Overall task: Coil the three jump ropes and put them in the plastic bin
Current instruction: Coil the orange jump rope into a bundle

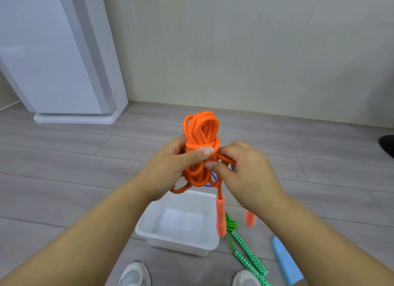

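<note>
The orange jump rope (pixel 201 128) is held up as a folded bundle between both hands. It is gripped at its waist by the left hand (pixel 170 164), the thumb laid across the wraps. A strand just below those wraps is pinched by the right hand (pixel 245 170) between thumb and curled fingers. The right hand is blurred, so how the other fingers lie cannot be told.

The wraps look loose. If the pinched strand is let go before it is tucked, the binding is likely to slacken and the loops to spill. The two orange handles (pixel 220 215) hang free below the bundle, one of them over the bin's right rim. Their swing could tug the wraps, or one could catch on that rim as the bundle is lowered.

The plastic bin (pixel 181 248) stands on the floor (pixel 64 179) almost directly beneath the hands, with nothing seen inside. Open room is left above it for a straight drop.

The green jump rope (pixel 231 224) lies uncoiled just beside the bin's right wall, near the right shoe (pixel 245 278). It could be stepped on or dragged. A blue handle (pixel 285 262) lies farther right, and a thin blue cord (pixel 213 177) shows behind the bundle. A white appliance (pixel 53 51) stands well apart at the left.
</note>
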Demonstrator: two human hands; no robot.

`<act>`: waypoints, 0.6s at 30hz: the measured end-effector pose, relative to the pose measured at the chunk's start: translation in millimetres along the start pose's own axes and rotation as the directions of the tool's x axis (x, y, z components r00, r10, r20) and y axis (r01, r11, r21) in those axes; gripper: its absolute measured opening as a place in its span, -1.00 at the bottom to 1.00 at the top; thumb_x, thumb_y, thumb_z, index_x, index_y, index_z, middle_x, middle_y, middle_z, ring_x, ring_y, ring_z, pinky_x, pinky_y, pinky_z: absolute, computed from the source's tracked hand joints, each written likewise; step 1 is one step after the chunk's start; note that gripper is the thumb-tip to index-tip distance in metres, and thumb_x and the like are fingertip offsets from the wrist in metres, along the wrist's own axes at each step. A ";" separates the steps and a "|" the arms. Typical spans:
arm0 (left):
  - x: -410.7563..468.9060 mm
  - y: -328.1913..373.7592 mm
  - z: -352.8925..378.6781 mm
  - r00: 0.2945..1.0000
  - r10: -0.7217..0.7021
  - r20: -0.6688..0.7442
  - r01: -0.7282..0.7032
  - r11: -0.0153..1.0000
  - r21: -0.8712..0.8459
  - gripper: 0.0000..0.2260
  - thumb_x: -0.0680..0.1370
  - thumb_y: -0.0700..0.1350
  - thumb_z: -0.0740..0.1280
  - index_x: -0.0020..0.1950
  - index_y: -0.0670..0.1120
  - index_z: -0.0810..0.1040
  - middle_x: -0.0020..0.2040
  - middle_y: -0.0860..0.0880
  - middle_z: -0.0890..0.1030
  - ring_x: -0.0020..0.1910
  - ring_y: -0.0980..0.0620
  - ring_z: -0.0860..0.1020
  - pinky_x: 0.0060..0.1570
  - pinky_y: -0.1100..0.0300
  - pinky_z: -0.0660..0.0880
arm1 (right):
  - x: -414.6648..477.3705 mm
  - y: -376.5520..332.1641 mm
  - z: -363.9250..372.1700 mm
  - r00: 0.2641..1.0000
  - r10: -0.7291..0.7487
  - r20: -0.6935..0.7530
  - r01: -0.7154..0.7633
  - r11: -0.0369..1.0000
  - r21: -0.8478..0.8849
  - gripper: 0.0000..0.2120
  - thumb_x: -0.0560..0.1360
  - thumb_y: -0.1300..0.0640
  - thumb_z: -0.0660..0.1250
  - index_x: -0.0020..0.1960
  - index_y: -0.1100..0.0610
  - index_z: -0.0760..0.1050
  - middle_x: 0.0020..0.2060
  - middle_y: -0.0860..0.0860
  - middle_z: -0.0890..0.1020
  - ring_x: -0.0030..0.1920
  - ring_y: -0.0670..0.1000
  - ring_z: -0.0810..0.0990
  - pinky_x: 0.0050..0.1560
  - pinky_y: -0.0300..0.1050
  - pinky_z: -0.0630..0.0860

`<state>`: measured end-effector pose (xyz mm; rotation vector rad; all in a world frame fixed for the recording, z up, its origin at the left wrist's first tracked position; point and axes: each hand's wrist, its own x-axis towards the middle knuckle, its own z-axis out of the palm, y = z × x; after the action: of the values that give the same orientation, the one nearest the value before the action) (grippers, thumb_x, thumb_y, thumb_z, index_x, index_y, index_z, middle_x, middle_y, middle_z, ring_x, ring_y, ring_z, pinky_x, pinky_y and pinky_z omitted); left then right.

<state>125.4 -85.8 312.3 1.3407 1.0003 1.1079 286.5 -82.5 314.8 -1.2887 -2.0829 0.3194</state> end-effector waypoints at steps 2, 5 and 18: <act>-0.7 -2.2 5.4 1.000 -0.005 -0.008 0.005 1.000 -0.028 -0.76 0.41 -0.06 0.40 0.05 -0.01 0.54 -0.15 0.02 0.66 -0.17 0.05 0.63 -0.22 0.20 0.57 | 0.8 -0.7 -2.5 0.998 0.055 0.014 -0.055 0.998 -0.005 -0.85 0.40 -0.03 0.41 -0.27 0.01 0.53 -0.39 -0.12 0.43 -0.31 -0.16 0.42 -0.33 -0.31 0.26; -1.7 -3.7 9.6 0.999 0.011 -0.052 -0.010 1.000 0.018 -0.81 0.46 -0.07 0.34 0.06 -0.01 0.52 -0.19 0.04 0.68 -0.19 0.03 0.65 -0.26 0.22 0.58 | 1.2 -0.5 -7.1 0.980 0.180 0.081 -0.190 0.973 0.135 -0.86 0.35 -0.01 0.46 -0.29 0.02 0.56 -0.51 -0.12 0.53 -0.41 -0.17 0.48 -0.40 -0.33 0.32; 11.9 -15.3 -8.7 0.944 0.064 -0.324 0.000 0.981 0.196 -0.66 0.35 0.18 0.45 -0.02 0.01 0.53 -0.26 0.07 0.61 -0.29 0.12 0.55 -0.16 0.04 0.54 | -2.0 8.8 -30.3 0.896 0.175 0.408 -0.416 0.654 0.632 -0.89 0.51 0.22 0.27 -0.16 0.18 0.54 -0.45 -0.02 0.55 -0.40 -0.05 0.55 -0.13 0.08 0.58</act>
<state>119.9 -71.4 297.8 1.3540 1.3643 1.3158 312.8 -83.9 332.3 -1.1133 -1.6601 1.4211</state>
